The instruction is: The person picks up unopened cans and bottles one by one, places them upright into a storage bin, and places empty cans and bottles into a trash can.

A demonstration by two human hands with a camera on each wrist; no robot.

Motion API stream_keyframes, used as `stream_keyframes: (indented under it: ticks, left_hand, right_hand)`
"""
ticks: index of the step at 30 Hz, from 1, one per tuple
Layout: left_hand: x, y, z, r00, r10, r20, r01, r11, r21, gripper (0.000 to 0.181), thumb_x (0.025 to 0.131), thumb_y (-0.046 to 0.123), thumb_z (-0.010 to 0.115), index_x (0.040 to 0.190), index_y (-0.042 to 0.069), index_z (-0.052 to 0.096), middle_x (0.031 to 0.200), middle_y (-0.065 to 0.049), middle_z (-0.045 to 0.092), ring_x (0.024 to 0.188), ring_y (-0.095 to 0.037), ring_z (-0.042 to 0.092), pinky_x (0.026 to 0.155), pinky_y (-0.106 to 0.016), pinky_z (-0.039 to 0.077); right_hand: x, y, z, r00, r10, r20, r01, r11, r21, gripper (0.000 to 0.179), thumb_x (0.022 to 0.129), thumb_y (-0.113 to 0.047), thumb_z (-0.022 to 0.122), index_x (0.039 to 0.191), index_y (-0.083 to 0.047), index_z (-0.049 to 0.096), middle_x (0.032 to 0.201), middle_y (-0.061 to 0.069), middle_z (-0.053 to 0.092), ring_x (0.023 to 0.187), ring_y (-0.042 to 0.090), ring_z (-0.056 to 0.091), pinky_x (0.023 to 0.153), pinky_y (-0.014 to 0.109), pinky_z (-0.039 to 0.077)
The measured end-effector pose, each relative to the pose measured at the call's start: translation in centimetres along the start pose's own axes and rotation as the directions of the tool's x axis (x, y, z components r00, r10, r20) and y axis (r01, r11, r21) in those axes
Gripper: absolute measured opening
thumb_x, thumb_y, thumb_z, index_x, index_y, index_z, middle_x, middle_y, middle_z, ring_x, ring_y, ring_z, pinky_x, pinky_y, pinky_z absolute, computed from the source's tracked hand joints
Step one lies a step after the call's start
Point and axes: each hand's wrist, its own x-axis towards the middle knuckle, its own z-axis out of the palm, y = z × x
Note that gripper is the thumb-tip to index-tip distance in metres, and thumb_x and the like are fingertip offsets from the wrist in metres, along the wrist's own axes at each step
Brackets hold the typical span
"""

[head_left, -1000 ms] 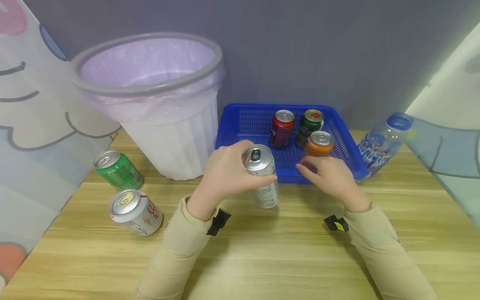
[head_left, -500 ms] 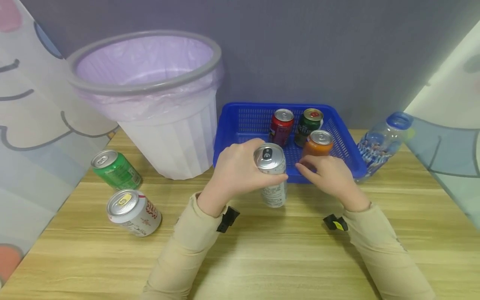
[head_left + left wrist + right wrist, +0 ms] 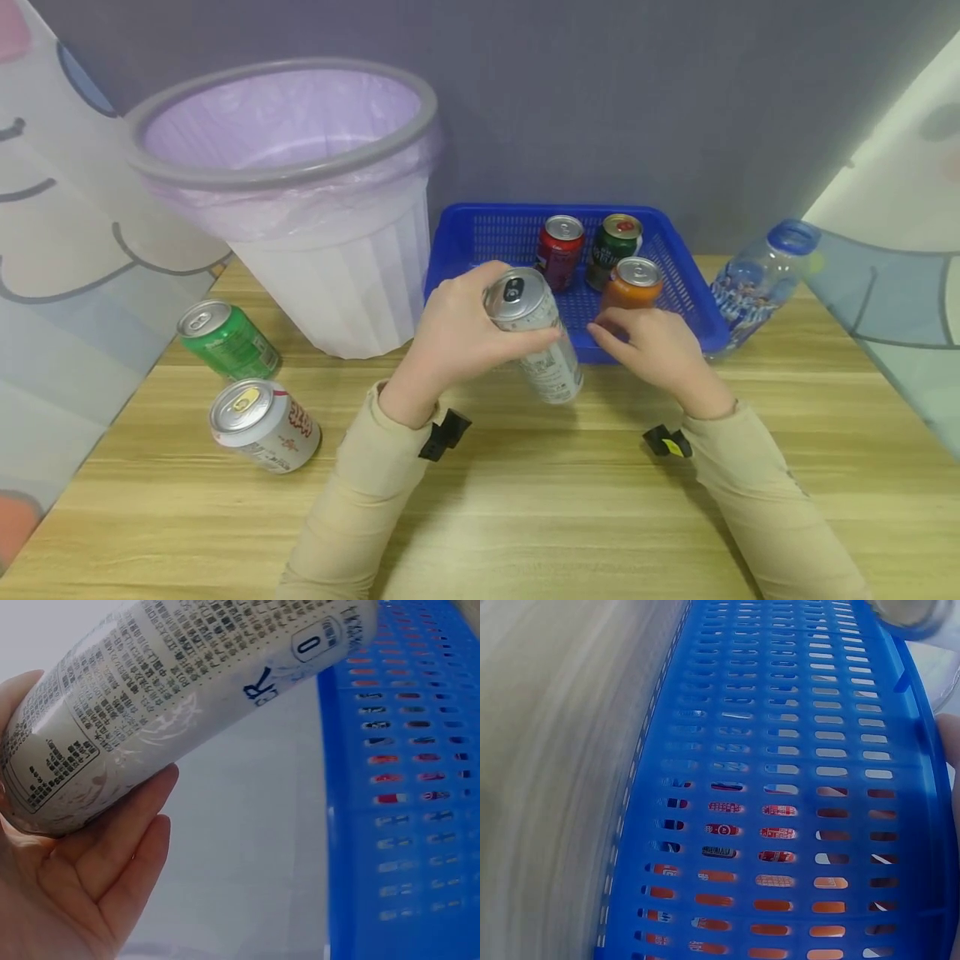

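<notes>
My left hand (image 3: 461,329) grips a tall white drink can (image 3: 551,371) by its upper part, thumb in front. The can leans, its silver top to the left. Printed text covers its side in the left wrist view, near the blue plastic basket (image 3: 352,862). My right hand (image 3: 656,354) is over the basket's front rim, fingers loosely bent, just before an orange can (image 3: 633,287) whose lower part it hides. Whether it touches that can is unclear. A red can (image 3: 561,254) and a dark green can (image 3: 615,246) stand behind, inside the basket.
A white bin (image 3: 337,275) with a purple liner stands left of the basket. At the left lie a tilted green can (image 3: 236,346) and a white can (image 3: 277,433) with red lettering. A clear bottle (image 3: 753,287) with a blue cap stands at the right.
The white can went slightly right while upright, then tilted, its top swinging left and its base right. My left hand moved with it. The right hand stays in place.
</notes>
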Motion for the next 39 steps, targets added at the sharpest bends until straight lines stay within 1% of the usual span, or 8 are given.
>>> stream_keyframes:
  ticks: [8,11,19,22,26,29,33,39]
  left_hand:
    - [0.0,0.6,-0.7,0.996,0.057,-0.068,-0.063,0.993,-0.096,0.044,0.066,0.03,0.085,0.101,0.014,0.063,0.086,0.005,0.068,0.071,-0.007,0.063,0.061,-0.026,0.053]
    - [0.2,0.7,-0.8,0.994,0.06,-0.092,-0.072,0.988,-0.135,0.045,0.067,0.026,0.085,0.104,0.011,0.063,0.09,0.002,0.068,0.074,-0.008,0.063,0.064,-0.026,0.054]
    - [1.0,-0.2,-0.3,0.981,0.005,-0.193,-0.046,0.977,-0.207,0.048,0.069,0.022,0.083,0.11,0.009,0.062,0.095,-0.003,0.066,0.079,-0.013,0.063,0.065,-0.028,0.055]
    - [1.3,-0.9,0.1,0.975,-0.036,-0.22,-0.021,0.968,-0.252,0.047,0.07,0.021,0.082,0.111,0.008,0.062,0.096,-0.005,0.066,0.08,-0.015,0.063,0.063,-0.029,0.055]
    - [1.6,-1.6,0.4,0.963,-0.055,-0.265,-0.028,0.954,-0.297,0.045,0.071,0.018,0.082,0.109,0.005,0.062,0.095,-0.009,0.066,0.077,-0.017,0.063,0.061,-0.031,0.055]
    - [1.7,-1.9,0.5,0.958,-0.03,-0.287,-0.057,0.955,-0.292,0.045,0.071,0.017,0.082,0.108,0.004,0.061,0.095,-0.01,0.066,0.077,-0.017,0.062,0.06,-0.031,0.055]
    - [1.7,-2.4,0.8,0.95,0.019,-0.311,-0.097,0.966,-0.239,0.047,0.07,0.018,0.082,0.11,0.003,0.06,0.096,-0.01,0.066,0.076,-0.017,0.063,0.058,-0.03,0.055]
    - [2.0,-3.6,2.1,0.937,0.07,-0.342,-0.125,0.982,-0.142,0.049,0.07,0.021,0.083,0.11,0.004,0.06,0.095,-0.009,0.068,0.074,-0.016,0.064,0.058,-0.027,0.054]
  right_hand:
    - [0.1,0.0,0.0,1.0,-0.001,0.0,0.001,1.0,-0.005,0.02,0.092,-0.031,0.06,0.089,-0.013,0.069,0.073,0.0,0.068,0.059,0.017,0.061,0.054,0.041,0.049]
    - [0.1,0.0,0.0,1.0,0.001,0.003,-0.001,1.0,-0.007,0.02,0.092,-0.031,0.059,0.089,-0.014,0.069,0.072,0.0,0.068,0.058,0.016,0.06,0.054,0.04,0.048]
    - [0.0,0.1,-0.1,1.0,0.005,0.016,-0.005,1.0,0.0,0.018,0.091,-0.028,0.059,0.09,-0.013,0.069,0.075,0.001,0.07,0.062,0.02,0.063,0.055,0.043,0.049]
    - [0.0,0.1,-0.2,1.0,0.008,0.024,-0.008,1.0,0.001,0.019,0.092,-0.029,0.058,0.091,-0.013,0.069,0.076,0.001,0.07,0.063,0.021,0.064,0.056,0.043,0.049]
    - [0.1,0.0,-0.1,1.0,0.008,0.024,-0.008,1.0,-0.001,0.02,0.092,-0.031,0.058,0.091,-0.014,0.069,0.075,0.0,0.07,0.063,0.021,0.064,0.055,0.043,0.049]
    - [0.1,-0.1,-0.2,1.0,0.006,0.015,-0.006,1.0,-0.006,0.02,0.092,-0.031,0.058,0.09,-0.015,0.068,0.074,0.0,0.069,0.062,0.02,0.063,0.055,0.043,0.049]
    - [0.1,-0.1,-0.3,1.0,0.005,0.013,-0.005,1.0,-0.008,0.02,0.092,-0.032,0.058,0.09,-0.015,0.068,0.074,0.0,0.069,0.062,0.02,0.063,0.055,0.043,0.049]
    - [0.1,-0.2,-0.1,1.0,0.009,0.018,-0.009,1.0,-0.007,0.019,0.092,-0.031,0.059,0.089,-0.014,0.069,0.074,0.0,0.069,0.061,0.019,0.063,0.055,0.042,0.049]
